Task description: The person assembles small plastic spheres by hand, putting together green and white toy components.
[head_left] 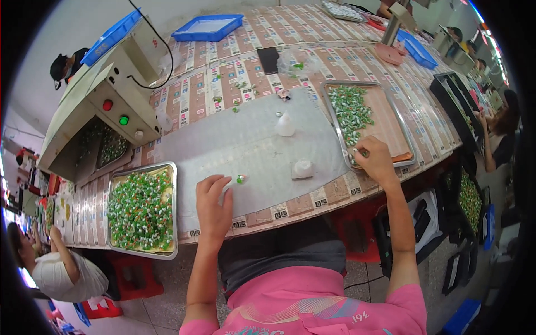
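My left hand [214, 206] rests over the pale sheet [223, 148], fingers stretched and thumb apart, holding nothing. Just beyond its fingertips lies a small green-and-white piece [241, 178]. My right hand [375, 159] pinches at the near left corner of a metal tray [410, 139], where a small green-and-white piece shows at the fingertips. Rows of similar pieces [349, 109] cover the left part of that tray; brown lining is bare on its right. Another metal tray [175, 209], heaped with green, white and orange pieces [139, 209], stands to my left.
A white bottle [285, 125] and a small round white container [303, 168] stand on the sheet. At left is a machine [100, 106] with red and green buttons. Farther back are a dark phone [268, 60], a plastic bag [298, 62] and a blue tray [207, 28]. People work on both sides.
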A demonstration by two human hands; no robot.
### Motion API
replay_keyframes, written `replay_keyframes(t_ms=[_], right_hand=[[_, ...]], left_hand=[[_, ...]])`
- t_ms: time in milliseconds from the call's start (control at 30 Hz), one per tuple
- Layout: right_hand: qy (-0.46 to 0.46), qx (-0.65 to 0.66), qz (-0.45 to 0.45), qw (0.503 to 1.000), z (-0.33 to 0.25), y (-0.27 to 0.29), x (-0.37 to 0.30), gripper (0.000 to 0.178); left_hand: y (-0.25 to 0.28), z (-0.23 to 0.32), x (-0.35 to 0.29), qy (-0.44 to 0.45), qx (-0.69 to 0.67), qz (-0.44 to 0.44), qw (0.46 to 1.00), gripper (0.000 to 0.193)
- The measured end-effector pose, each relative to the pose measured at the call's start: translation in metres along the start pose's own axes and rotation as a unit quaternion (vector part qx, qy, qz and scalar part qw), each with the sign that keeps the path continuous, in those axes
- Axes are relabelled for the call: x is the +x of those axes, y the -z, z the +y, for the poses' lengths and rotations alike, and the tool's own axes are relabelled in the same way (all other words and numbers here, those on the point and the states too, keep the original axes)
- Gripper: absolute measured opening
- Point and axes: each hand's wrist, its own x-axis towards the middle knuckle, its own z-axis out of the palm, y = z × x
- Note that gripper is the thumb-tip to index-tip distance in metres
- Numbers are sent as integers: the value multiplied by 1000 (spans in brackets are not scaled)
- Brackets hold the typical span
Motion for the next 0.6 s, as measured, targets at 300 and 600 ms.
replay_keyframes(t_ms=[300, 600], right_hand=[[-145, 384, -24, 912, 1, -3, -9, 14], [-169, 549, -129, 809, -48, -14, -2, 23]], left_hand=[[-34, -1, 10, 9, -18, -94, 995, 19], [-24, 24, -17, 145, -369, -78, 915, 17]])
